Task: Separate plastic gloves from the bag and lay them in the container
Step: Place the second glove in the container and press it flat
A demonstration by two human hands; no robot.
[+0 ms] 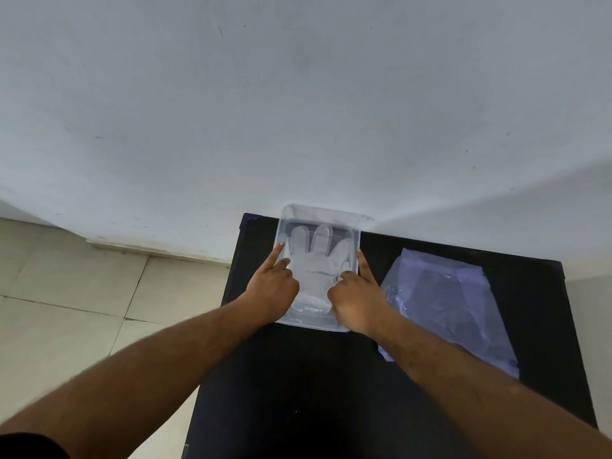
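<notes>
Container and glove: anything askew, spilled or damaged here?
Nothing stands out. The glove lies flat inside the container, both hands pressing its sides, and the bag lies flat on the table beside it.

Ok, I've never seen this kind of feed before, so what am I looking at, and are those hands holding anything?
There is no machine here: one camera worn on a person's head looks down at their two bare hands. On the black table sits a clear container with a see-through plastic glove lying flat inside. The left hand and right hand rest at the container's sides, forefingers stretched along its rim, thumbs pressing the glove down; neither hand grips anything. The plastic bag lies flat to the right, apart from the container.
</notes>
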